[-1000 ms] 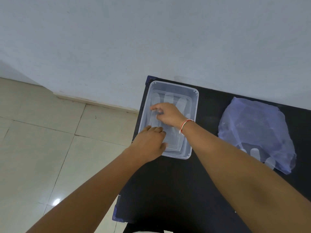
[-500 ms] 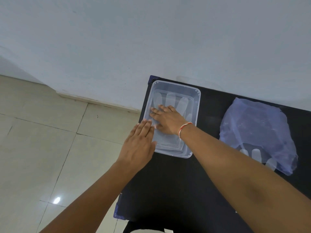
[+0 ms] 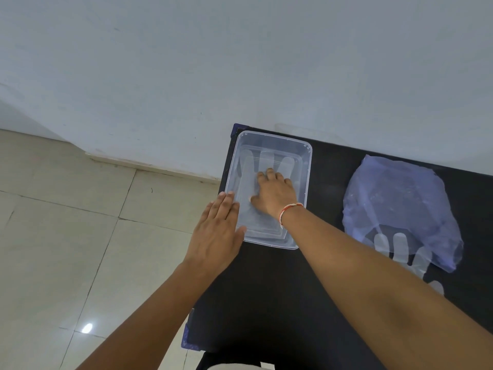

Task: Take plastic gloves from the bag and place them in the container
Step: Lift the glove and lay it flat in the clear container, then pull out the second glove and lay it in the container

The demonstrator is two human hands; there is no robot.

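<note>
Clear, thin plastic gloves (image 3: 262,166) lying flat inside a transparent rectangular plastic container (image 3: 306,166), pressed under the flat, open right hand (image 3: 276,194). Open left hand (image 3: 217,233) resting against its left rim, gripping nothing. Crinkled bluish plastic bag (image 3: 394,198) well right on the black table (image 3: 266,303), more gloves half visible inside. Pale wall, tiled floor.

left hand (image 3: 217,233) flat, right hand (image 3: 274,194) pressing down
</note>
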